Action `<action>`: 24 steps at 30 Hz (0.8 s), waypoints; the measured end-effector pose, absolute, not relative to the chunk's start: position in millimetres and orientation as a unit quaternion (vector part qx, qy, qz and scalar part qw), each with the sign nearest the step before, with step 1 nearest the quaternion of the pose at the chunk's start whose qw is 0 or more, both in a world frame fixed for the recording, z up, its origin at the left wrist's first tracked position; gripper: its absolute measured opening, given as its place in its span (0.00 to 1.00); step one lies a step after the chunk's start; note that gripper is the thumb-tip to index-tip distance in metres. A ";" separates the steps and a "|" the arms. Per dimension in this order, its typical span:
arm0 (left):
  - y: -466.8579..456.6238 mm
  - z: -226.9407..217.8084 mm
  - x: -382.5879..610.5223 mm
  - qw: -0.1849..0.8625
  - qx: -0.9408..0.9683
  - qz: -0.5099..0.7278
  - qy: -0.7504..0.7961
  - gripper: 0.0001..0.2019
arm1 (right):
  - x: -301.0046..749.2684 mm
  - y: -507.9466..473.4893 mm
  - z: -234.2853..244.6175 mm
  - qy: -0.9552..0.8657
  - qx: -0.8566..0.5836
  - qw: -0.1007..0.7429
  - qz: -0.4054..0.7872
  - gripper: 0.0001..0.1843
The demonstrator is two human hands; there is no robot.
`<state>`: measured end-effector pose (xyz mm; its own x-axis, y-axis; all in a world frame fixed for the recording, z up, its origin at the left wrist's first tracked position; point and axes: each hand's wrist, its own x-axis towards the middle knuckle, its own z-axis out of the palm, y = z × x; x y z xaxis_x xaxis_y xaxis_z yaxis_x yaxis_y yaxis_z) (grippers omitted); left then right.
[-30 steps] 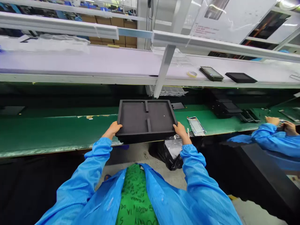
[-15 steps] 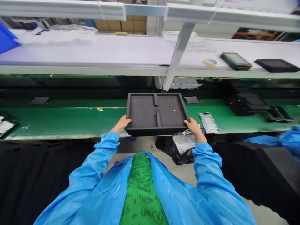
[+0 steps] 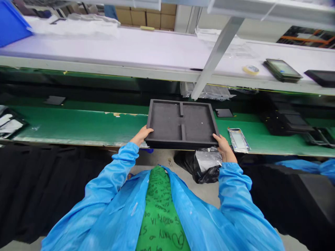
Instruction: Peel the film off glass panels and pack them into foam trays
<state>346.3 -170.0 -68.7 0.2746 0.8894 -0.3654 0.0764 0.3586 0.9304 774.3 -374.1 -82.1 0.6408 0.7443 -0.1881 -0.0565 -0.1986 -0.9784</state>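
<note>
Grip firm on both sides: left hand (image 3: 141, 136) and right hand (image 3: 222, 147) clasp a black foam tray (image 3: 164, 122) near its front corners.

From the head view, the tray, split by a central rib, sits over the near edge of the green tabletop (image 3: 78, 126) — a foil-backed panel (image 3: 238, 140) lies just beside the right hand, a black plastic bag (image 3: 204, 172) below it.
</note>
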 end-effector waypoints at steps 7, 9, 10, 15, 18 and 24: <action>-174.1 -73.5 342.4 0.668 0.475 0.321 0.474 0.21 | 767.5 -378.9 -85.4 -0.213 -0.661 0.646 0.317 0.24; -175.8 -79.5 339.1 0.692 0.453 0.333 0.453 0.23 | 768.4 -382.7 -91.9 -0.203 -0.633 0.670 0.330 0.28; -176.8 -84.0 337.3 0.708 0.435 0.340 0.440 0.25 | 768.4 -384.6 -96.7 -0.197 -0.620 0.680 0.338 0.30; -186.4 -113.3 335.0 0.714 0.358 0.340 0.497 0.35 | 757.6 -385.6 -125.1 -0.208 -0.665 0.631 0.341 0.36; -195.6 -123.4 341.9 0.685 0.360 0.343 0.532 0.32 | 746.5 -380.4 -132.7 -0.273 -0.725 0.532 0.341 0.32; -207.9 -113.9 351.9 0.674 0.412 0.314 0.527 0.25 | 738.9 -375.6 -128.8 -0.279 -0.742 0.527 0.306 0.26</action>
<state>351.9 -207.9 -113.9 0.2479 0.8571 -0.4516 0.0119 0.4634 0.8861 738.9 -375.6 -128.8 0.6571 0.7365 -0.1608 0.0915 -0.2896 -0.9528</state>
